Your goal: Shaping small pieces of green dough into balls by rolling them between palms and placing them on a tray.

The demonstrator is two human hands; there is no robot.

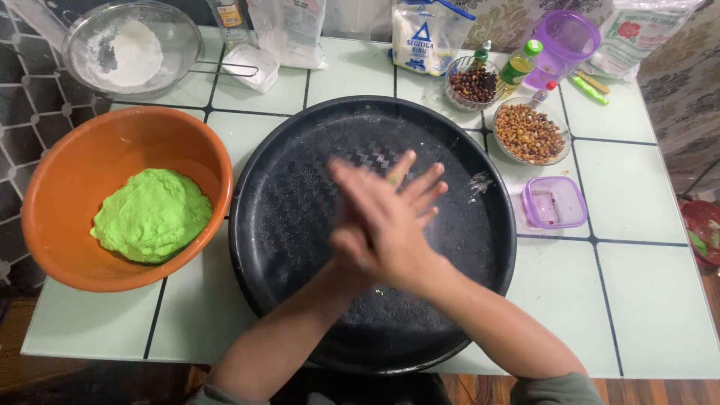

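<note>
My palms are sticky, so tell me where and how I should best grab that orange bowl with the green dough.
Probably take the orange bowl by its rim, one hand on the near edge and one on the far edge, coming from above. The rim is wide and bare all round; the green dough sits low inside, right of centre, so expect weight toward the black tray.

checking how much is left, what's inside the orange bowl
Inside the orange bowl lies one lump of bright green dough, against its right side. The bowl's bottom under the dough is covered, so anything beneath cannot be seen.
</note>
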